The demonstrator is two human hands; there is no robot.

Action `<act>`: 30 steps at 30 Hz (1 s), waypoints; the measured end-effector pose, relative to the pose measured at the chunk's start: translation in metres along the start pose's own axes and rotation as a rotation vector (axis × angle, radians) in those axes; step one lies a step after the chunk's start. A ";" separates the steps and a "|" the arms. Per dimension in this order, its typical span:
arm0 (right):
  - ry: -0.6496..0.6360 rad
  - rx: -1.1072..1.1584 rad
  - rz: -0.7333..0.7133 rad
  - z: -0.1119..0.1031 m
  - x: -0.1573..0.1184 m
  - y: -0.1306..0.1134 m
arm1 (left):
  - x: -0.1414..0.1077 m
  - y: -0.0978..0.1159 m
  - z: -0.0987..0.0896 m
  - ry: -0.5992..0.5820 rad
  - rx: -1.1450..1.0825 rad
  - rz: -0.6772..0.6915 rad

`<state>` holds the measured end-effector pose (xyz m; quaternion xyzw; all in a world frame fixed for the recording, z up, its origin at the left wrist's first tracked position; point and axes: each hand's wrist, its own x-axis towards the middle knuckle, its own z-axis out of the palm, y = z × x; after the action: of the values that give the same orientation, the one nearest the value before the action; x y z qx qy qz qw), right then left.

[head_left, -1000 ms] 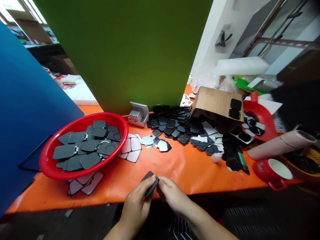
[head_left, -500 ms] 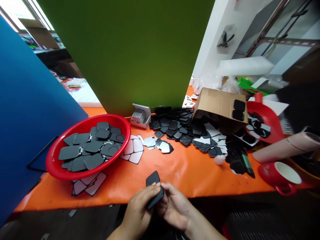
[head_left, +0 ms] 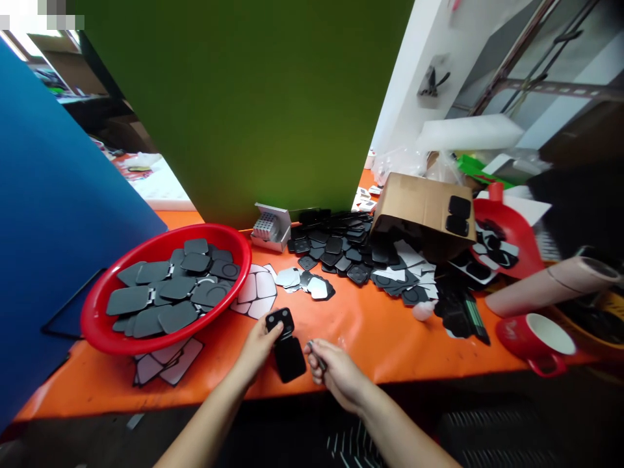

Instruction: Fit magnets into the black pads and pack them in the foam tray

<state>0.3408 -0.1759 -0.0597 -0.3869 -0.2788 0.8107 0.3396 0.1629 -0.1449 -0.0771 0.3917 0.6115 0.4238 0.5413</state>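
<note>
My left hand (head_left: 259, 343) grips the upper panel of a black hinged two-panel piece (head_left: 289, 359), thumb on top. The piece is opened flat over the table's front edge, and two round grey discs show on its upper panel. Just to the right, apart from the piece, my right hand (head_left: 340, 372) is closed around a small slim tool (head_left: 319, 359) with a metallic end; its exact kind is unclear. Beyond the hands lie a small stack of shiny-faced plates (head_left: 319, 288) and a pile of black panels (head_left: 336, 247).
At left stands a red basin (head_left: 92, 325) of grey hinged pieces, with white black-edged sheets (head_left: 182, 361) under it. A small white box (head_left: 270, 227) is at the back. Rightward are a tipped cardboard box (head_left: 419, 188), a tumbler (head_left: 546, 286) and a red mug (head_left: 521, 338).
Both hands held the piece together, grey side showing. Now it is turned to its black side and laid open in my left hand; my right hand has come away, holding the small tool.
</note>
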 end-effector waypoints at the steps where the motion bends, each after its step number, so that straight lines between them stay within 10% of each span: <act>1: -0.005 -0.071 -0.012 0.002 0.001 -0.001 | -0.006 0.002 0.002 -0.029 -0.015 -0.018; 10: 0.099 -0.423 -0.147 0.016 0.007 -0.012 | -0.053 0.020 0.016 -0.063 0.144 0.188; 21: -0.031 0.345 0.279 0.013 -0.005 -0.025 | -0.072 0.001 0.017 -0.107 0.491 0.563; 30: -0.119 0.598 0.227 0.019 0.002 -0.022 | -0.053 0.016 0.030 0.081 0.029 0.220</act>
<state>0.3311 -0.1644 -0.0344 -0.2504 -0.0029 0.9106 0.3287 0.1989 -0.1864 -0.0464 0.4469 0.5922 0.4873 0.4606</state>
